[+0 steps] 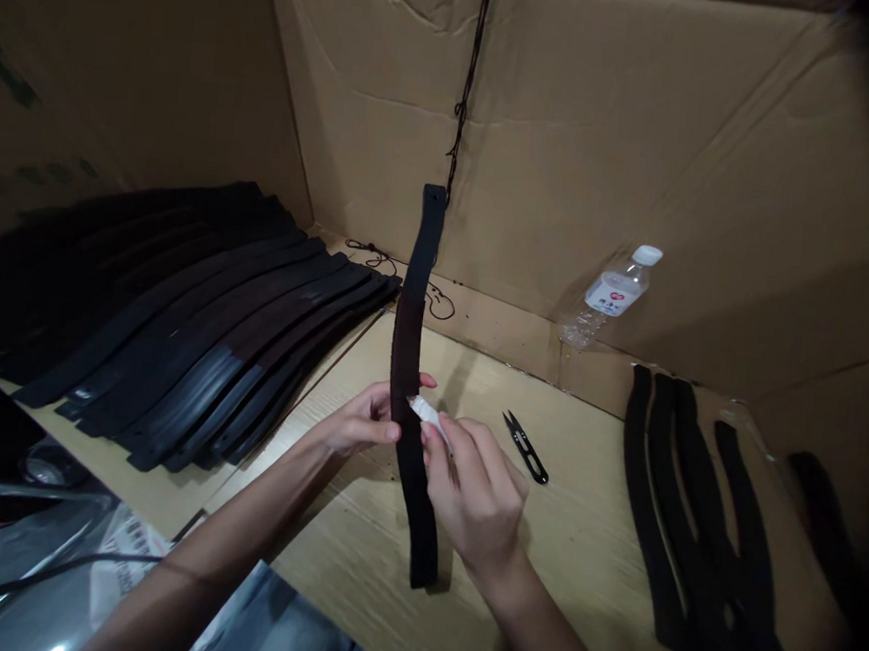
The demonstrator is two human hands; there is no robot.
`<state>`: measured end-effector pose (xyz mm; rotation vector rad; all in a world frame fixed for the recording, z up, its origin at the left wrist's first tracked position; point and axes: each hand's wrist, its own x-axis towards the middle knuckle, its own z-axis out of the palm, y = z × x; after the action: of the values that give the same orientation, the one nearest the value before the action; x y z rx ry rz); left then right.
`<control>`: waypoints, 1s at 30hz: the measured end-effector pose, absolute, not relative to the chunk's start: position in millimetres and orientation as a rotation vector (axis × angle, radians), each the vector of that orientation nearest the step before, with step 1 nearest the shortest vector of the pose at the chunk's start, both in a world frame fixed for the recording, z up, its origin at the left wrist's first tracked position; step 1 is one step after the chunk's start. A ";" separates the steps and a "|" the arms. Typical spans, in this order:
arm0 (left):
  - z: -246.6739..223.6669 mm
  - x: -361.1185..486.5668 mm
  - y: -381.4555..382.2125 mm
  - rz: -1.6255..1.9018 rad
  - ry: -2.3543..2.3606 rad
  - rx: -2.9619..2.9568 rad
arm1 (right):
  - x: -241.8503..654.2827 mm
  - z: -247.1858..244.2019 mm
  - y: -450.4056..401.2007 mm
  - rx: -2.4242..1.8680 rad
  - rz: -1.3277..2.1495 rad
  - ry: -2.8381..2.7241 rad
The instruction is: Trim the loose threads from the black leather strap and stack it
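Observation:
A long black curved strap [407, 338] stands nearly upright over the table, its middle section more brownish. My left hand [363, 422] grips it around the middle, with the thumb on the near face and a fingertip showing past the far edge. In my right hand [478, 489] is a small white tube [429, 413], pinched between thumb and fingers. The tube's tip touches or nearly touches the strap's edge just above my left thumb. Black thread snips [525, 447] lie on the table to the right of my right hand.
Many similar black straps [201, 317] are heaped at left, and several more [693, 486] lie at right. A plastic bottle [614, 295] leans against the cardboard wall [571, 126]. Dark cord [463, 97] hangs down that wall. Clear plastic wrapping [30, 585] is at lower left.

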<state>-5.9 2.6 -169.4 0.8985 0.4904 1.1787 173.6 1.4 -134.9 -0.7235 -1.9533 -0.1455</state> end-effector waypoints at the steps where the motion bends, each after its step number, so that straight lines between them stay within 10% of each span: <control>1: -169.5 -4.9 2.8 1.195 0.512 0.899 | 172.5 -135.9 1.0 -0.732 -0.158 -1.950; 30: -170.5 -13.3 2.6 1.154 0.437 1.012 | 181.8 -122.0 5.0 -0.729 0.043 -2.032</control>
<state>-13.3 2.6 -170.5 1.0123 0.4375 1.1538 181.8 5.0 -122.0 -0.7294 -2.0319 0.0426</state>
